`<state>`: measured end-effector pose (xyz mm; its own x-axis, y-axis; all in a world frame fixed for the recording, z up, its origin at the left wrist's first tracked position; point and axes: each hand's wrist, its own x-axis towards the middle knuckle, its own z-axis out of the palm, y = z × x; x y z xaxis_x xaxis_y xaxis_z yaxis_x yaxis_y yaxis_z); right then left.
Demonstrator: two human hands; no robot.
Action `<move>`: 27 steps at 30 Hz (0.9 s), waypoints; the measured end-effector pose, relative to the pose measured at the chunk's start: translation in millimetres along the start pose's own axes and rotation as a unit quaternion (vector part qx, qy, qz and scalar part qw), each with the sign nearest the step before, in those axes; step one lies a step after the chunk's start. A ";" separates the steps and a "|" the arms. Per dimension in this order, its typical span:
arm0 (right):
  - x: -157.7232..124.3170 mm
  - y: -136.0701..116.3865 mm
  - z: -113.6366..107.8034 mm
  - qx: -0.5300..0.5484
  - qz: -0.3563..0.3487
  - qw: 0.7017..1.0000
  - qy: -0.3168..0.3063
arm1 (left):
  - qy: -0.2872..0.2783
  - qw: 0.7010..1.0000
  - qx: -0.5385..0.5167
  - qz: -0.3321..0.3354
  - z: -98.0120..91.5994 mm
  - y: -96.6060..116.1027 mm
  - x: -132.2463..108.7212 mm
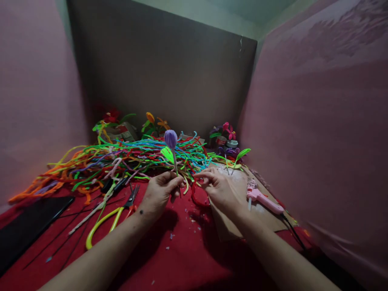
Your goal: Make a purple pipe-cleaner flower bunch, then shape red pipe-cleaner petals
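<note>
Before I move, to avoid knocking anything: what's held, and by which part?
The left hand holds the purple flower low on its stem; whether the right hand grips anything can't be told.

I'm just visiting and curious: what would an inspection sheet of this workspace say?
Surface: red cloth with pale scraps; cardboard at right.
Things in hand: purple flower, upright, bright green leaf beside its stem.
Clutter: heap of coloured fuzzy sticks, yellow-handled scissors, flat black object at left.
Left hand: pinches the stem.
Right hand: beside a red loop; whether it grips it is unclear.
Cables: black cord from the pink glue gun on the cardboard.
Surroundings: pinkish surfaces at both sides, dark wall behind.
</note>
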<state>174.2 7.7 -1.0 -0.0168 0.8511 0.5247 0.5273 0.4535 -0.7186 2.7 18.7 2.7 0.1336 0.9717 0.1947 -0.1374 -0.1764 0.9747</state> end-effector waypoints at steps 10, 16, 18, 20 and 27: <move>94.9 83.7 -61.9 -0.331 0.276 0.902 0.008 | -0.027 0.998 0.030 -0.052 6.8 -0.9 -5.1; 105.9 106.0 -49.6 -0.375 0.345 0.861 0.016 | -0.065 0.997 0.021 -0.018 3.7 -12.5 -3.5; 107.7 109.0 -51.0 -0.375 0.356 0.855 0.027 | -0.073 0.997 0.007 -0.014 2.6 -13.4 -2.7; 109.5 110.1 -55.7 -0.371 0.361 0.855 0.042 | -0.064 0.998 -0.015 -0.015 1.8 -12.7 -1.5; 108.9 106.7 -76.4 -0.278 0.348 0.889 0.104 | -0.068 0.996 -0.049 -0.023 2.4 -14.4 2.7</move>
<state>293.6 128.5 14.3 0.6059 0.7801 0.1560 0.6875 -0.4149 -0.5960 7.4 23.5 -10.5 0.2736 0.9469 0.1691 -0.2221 -0.1088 0.9689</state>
